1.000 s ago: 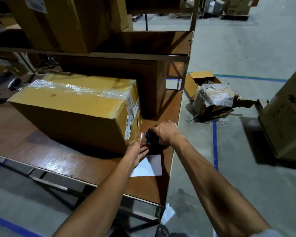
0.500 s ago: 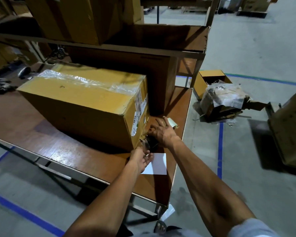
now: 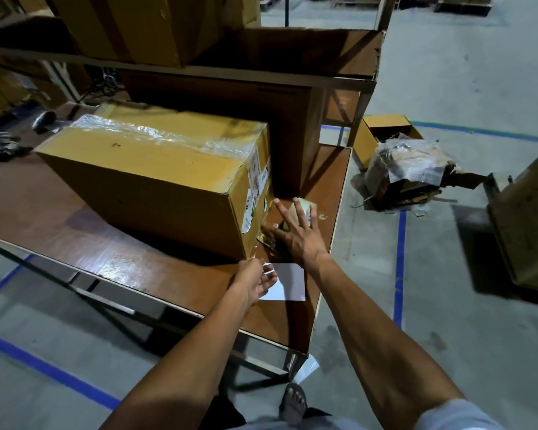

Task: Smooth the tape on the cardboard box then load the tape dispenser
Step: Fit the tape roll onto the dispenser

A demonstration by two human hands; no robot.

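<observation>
— Where's the box?
— Cardboard box (image 3: 156,181), closed, on the brown table (image 3: 59,218), near the right end. Contents unseen. Clear tape (image 3: 156,133) wrinkled along the top seam, labels on the near end face.

— And the hands?
— Right hand (image 3: 295,234) spread wide, fingers splayed, palm down just beside the box's lower right corner, over a dark object on the table. Possibly the tape dispenser (image 3: 272,240), mostly hidden under the palm; hard to tell. Nothing gripped. Left hand (image 3: 255,282) loosely half-open, fingers curled, over the edge of a white sheet (image 3: 288,282) lying flat on the table. Can't tell whether anything is pinched between those fingers.

— Anything by the fingertips?
— A small tan item (image 3: 303,209) just past the right fingertips; too blurred to name.

— Other containers?
— Open yellow box (image 3: 385,131) on the floor (image 3: 479,88), right of the table; inside in shadow. In front of it, a crushed carton (image 3: 410,172) wrapped in torn plastic. More cartons (image 3: 131,23) on the upper shelf (image 3: 261,74), closed.
</observation>
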